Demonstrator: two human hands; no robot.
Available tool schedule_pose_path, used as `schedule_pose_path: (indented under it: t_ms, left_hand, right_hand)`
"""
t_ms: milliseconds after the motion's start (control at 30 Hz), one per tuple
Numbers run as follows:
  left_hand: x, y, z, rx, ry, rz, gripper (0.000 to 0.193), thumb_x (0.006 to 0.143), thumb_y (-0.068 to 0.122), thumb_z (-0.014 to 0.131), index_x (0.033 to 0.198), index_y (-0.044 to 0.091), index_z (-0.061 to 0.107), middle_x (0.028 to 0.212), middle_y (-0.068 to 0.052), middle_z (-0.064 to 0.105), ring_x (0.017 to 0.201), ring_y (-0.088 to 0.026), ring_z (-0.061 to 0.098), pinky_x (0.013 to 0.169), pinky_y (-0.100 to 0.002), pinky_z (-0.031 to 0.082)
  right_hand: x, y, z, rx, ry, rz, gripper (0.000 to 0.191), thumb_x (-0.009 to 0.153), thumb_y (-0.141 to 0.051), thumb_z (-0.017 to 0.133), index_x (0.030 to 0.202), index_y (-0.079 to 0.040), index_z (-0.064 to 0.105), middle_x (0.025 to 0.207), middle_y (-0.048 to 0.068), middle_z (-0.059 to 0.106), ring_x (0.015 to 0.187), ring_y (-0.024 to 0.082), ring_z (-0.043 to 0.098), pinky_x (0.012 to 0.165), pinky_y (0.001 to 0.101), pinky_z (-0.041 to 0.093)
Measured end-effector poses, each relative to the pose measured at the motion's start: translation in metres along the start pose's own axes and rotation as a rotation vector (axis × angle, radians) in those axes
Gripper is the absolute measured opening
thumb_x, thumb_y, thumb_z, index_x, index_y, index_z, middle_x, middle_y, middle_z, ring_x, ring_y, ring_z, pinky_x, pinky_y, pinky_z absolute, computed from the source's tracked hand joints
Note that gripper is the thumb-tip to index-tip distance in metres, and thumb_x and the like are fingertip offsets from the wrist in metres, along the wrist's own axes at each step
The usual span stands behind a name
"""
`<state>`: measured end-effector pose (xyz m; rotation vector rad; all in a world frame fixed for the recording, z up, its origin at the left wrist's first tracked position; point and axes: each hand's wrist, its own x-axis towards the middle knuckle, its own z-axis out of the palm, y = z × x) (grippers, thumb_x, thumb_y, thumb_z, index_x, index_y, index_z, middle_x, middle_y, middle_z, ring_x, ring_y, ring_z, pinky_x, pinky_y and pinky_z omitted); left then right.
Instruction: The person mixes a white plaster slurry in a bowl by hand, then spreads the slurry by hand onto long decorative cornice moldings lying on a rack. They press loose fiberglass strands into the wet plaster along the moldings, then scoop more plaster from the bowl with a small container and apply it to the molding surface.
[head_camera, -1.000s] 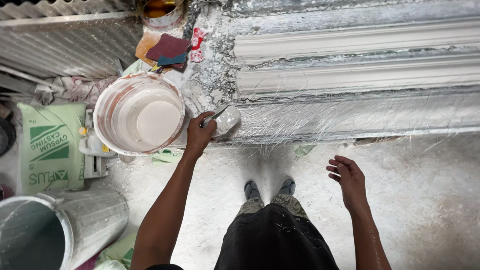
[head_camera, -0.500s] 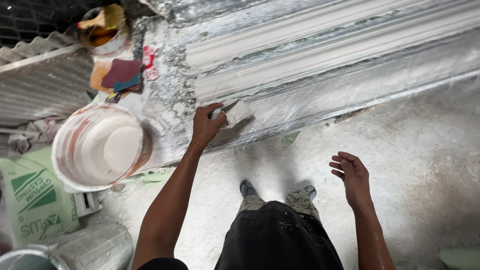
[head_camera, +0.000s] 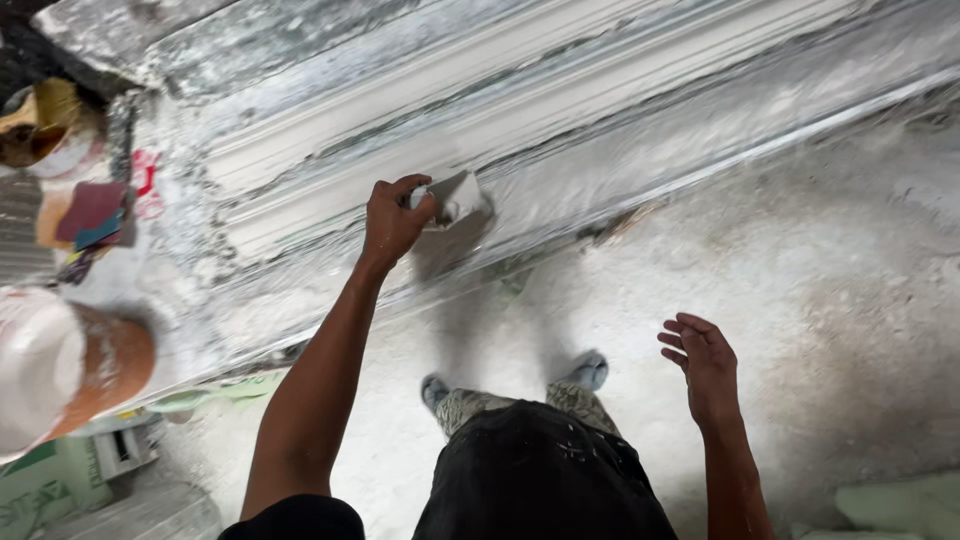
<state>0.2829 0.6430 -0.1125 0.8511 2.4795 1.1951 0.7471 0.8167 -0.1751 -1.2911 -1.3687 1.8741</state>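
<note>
My left hand grips a plaster-coated scraper and holds its blade against the front of a long white plaster moulding. The moulding lies on a bench covered in shiny plastic sheet that runs across the top of the view. My right hand hangs free at the lower right, fingers spread and slightly curled, with nothing in it. It is over the white, plaster-dusted floor.
An orange bucket coated with white plaster stands at the left edge. Coloured rags and a small pot lie at the bench's left end. A green sack is at the lower left. My shoes stand by the bench.
The view has swung right along the bench, so the bucket slid to the left edge. My left hand carried the scraper up and to the right along the moulding. My right hand stayed empty.
</note>
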Motion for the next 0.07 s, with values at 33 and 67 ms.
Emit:
schedule_pose_path:
  t_ms: [33,67]
  left_hand:
    - [0.010,0.018,0.018,-0.007,-0.012,-0.007,0.039,0.083,0.033,0.074,0.117,0.015,0.078,0.081,-0.006,0.053,0.082,-0.020,0.049,0.074,-0.037,0.048]
    - [0.017,0.037,0.037,0.014,-0.014,-0.004,0.039,0.083,0.032,0.074,0.118,0.016,0.078,0.082,-0.007,0.054,0.083,-0.022,0.050,0.075,-0.037,0.049]
  right_hand:
    - [0.017,-0.006,-0.022,-0.028,0.008,-0.011,0.034,0.106,-0.017,0.049,0.135,0.000,0.055,0.127,0.016,0.066,0.113,0.027,0.067,0.094,0.0409,0.055]
    - [0.030,-0.011,-0.048,-0.057,0.025,-0.015,0.035,0.106,-0.019,0.049,0.135,0.000,0.055,0.128,0.017,0.066,0.114,0.028,0.067,0.094,0.0416,0.055]
